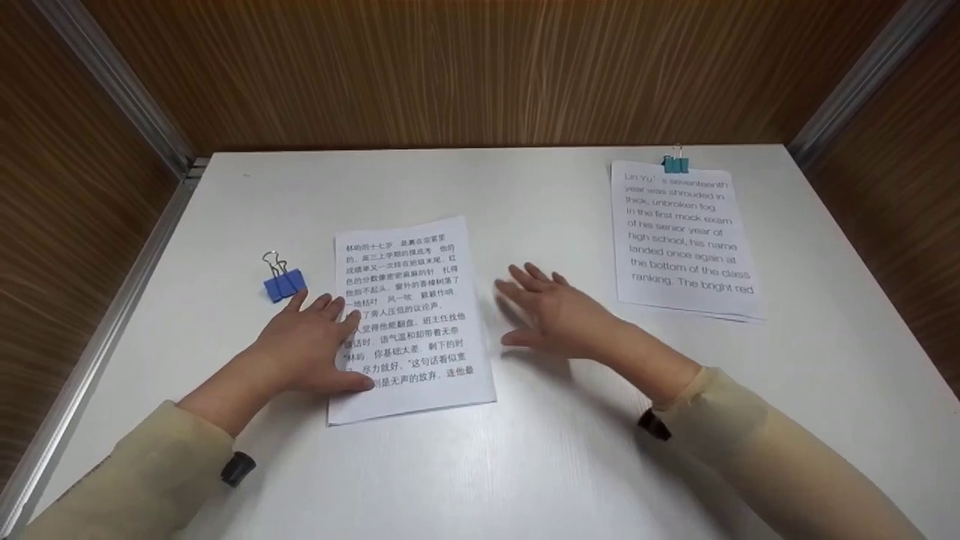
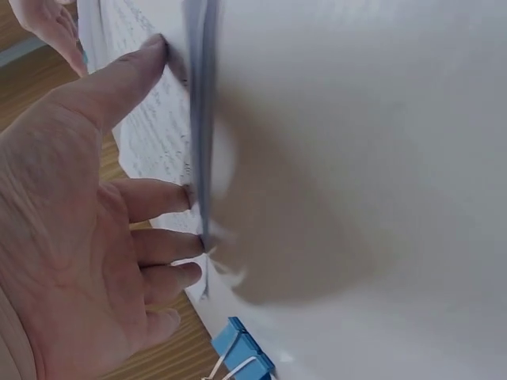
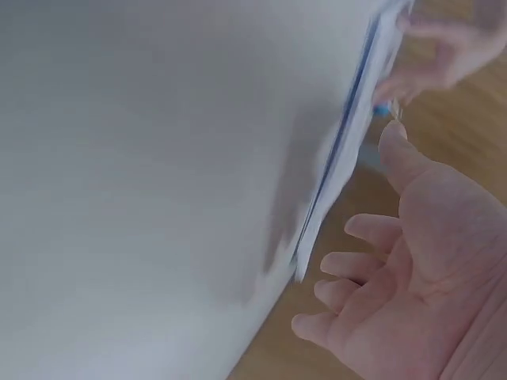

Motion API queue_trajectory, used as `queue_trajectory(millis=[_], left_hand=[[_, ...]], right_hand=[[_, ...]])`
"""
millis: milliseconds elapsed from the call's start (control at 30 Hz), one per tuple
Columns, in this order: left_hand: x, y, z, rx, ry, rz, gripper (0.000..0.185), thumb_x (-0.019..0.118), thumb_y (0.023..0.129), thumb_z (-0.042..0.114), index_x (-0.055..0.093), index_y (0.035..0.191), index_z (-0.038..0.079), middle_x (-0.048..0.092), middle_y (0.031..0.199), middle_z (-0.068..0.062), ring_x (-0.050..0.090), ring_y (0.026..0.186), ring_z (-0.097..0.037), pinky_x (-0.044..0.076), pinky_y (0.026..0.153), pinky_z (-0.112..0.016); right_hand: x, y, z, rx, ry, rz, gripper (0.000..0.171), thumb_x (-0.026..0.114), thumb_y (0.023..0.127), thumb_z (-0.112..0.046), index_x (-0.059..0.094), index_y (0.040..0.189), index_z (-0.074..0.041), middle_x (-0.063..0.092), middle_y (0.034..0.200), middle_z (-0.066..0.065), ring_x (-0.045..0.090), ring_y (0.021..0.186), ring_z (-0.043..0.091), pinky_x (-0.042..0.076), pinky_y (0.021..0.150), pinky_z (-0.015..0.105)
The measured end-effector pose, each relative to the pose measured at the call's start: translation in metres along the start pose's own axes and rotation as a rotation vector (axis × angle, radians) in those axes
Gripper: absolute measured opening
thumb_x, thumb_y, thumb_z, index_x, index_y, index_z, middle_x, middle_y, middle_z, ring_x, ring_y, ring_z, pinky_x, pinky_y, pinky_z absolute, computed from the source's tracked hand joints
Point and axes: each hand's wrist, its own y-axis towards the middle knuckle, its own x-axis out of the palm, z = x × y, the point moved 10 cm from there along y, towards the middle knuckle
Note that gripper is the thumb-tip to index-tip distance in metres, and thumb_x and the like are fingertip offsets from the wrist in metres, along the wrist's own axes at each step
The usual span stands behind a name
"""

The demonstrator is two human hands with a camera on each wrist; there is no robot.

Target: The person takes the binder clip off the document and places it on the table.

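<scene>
On the white table [image 1: 525, 465], head view: Chinese-text sheet stack [image 1: 411, 319] lies flat, loose blue binder clip [image 1: 283, 283] just left of it. Left hand [image 1: 311, 345] presses its left edge, fingers straight; right hand [image 1: 551, 311] spread open just right of it, apparently clear. English-text stack [image 1: 684, 240], teal clip [image 1: 676, 163] on top, well right.

Left wrist view: fingertips [image 2: 170, 198] at blurred paper edge [image 2: 200, 142].

Right wrist view: open palm [image 3: 420, 277] beside blurred edge [image 3: 337, 166]; contact unclear.
</scene>
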Motion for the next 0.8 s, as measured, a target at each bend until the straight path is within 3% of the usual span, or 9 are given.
queue_trajectory(millis=[133, 300, 433, 600, 800], left_hand=[[-0.010, 0.010, 0.010, -0.002, 0.028, 0.011, 0.099, 0.071, 0.086, 0.073, 0.058, 0.149, -0.003, 0.045, 0.158, -0.032, 0.036, 0.151, -0.051, 0.016, 0.126, -0.067], [-0.036, 0.032, 0.039, 0.028, 0.029, 0.104, 0.095, 0.069, 0.090, 0.072, 0.057, 0.150, -0.001, 0.043, 0.162, -0.028, 0.033, 0.154, -0.046, 0.013, 0.129, -0.060], [-0.057, 0.055, 0.075, 0.082, -0.011, 0.155, 0.098, 0.065, 0.092, 0.073, 0.048, 0.159, 0.004, 0.036, 0.167, -0.022, 0.028, 0.158, -0.040, 0.007, 0.131, -0.053], [-0.075, 0.085, 0.134, 0.216, -0.026, 0.206, 0.099, 0.058, 0.095, 0.075, 0.041, 0.163, 0.006, 0.031, 0.170, -0.020, 0.024, 0.159, -0.037, 0.006, 0.131, -0.050], [-0.078, 0.115, 0.194, 0.304, 0.008, 0.223, 0.100, 0.052, 0.096, 0.079, 0.035, 0.167, 0.010, 0.025, 0.174, -0.015, 0.017, 0.162, -0.032, 0.005, 0.132, -0.046]], right_hand=[[-0.021, -0.031, 0.049, 0.073, -0.003, 0.063, 0.086, 0.074, 0.098, -0.050, 0.037, 0.165, -0.011, 0.025, 0.171, 0.020, 0.020, 0.158, 0.044, 0.019, 0.125, 0.064], [-0.045, -0.072, 0.105, 0.176, -0.016, 0.086, 0.085, 0.073, 0.100, -0.049, 0.038, 0.164, -0.007, 0.025, 0.170, 0.026, 0.020, 0.156, 0.051, 0.019, 0.124, 0.068], [-0.058, -0.101, 0.141, 0.251, -0.014, 0.091, 0.084, 0.071, 0.101, -0.049, 0.038, 0.164, -0.004, 0.026, 0.169, 0.029, 0.021, 0.155, 0.055, 0.020, 0.122, 0.071], [-0.063, -0.126, 0.176, 0.330, 0.005, 0.087, 0.086, 0.071, 0.101, -0.048, 0.036, 0.163, 0.000, 0.026, 0.168, 0.033, 0.020, 0.154, 0.057, 0.022, 0.119, 0.075], [-0.060, -0.138, 0.198, 0.381, 0.012, 0.077, 0.090, 0.068, 0.101, -0.054, 0.034, 0.164, 0.001, 0.026, 0.167, 0.034, 0.022, 0.152, 0.058, 0.026, 0.115, 0.076]])
